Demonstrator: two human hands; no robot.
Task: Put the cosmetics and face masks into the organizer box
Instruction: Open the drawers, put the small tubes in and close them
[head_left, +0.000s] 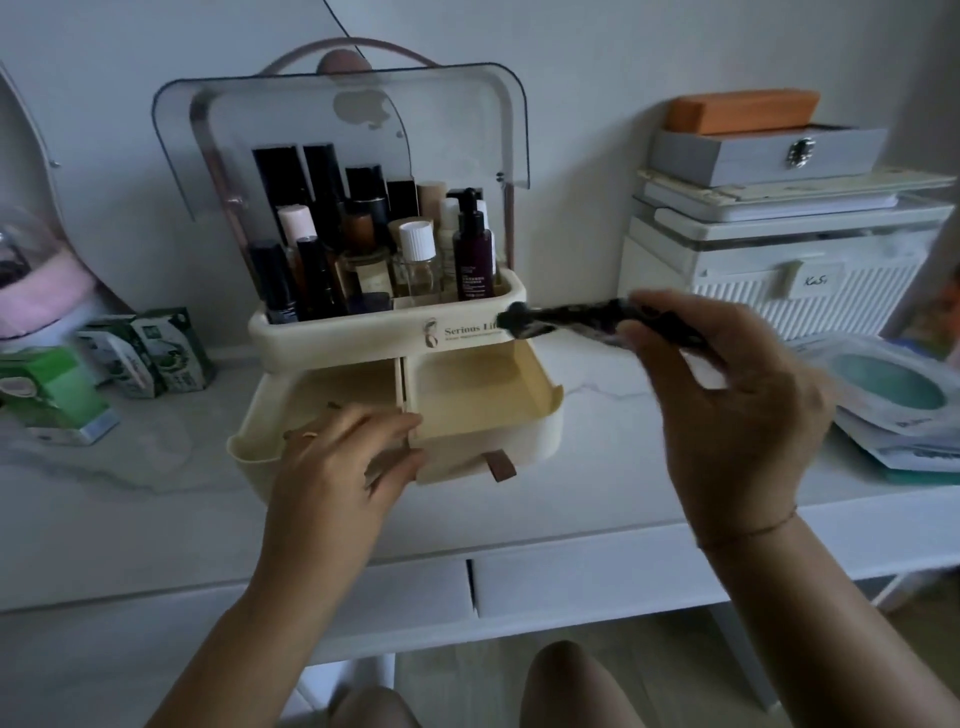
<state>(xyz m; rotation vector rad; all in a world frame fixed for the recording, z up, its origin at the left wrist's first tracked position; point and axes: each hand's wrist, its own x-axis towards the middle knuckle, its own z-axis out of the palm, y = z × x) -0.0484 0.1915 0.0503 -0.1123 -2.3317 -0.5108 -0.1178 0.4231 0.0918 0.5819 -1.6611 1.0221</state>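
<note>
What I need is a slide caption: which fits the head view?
Right hand holds a dark tube by the organizer; left hand rests on its open left drawer.

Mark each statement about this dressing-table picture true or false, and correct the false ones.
1. The organizer's lid is raised. True.
2. Both drawers are shut. False: the left drawer and right drawer are pulled out.
3. The right hand holds a dark tube. True.
4. The masks lie in the right drawer. False: they lie on the table, right of the organizer.
</note>
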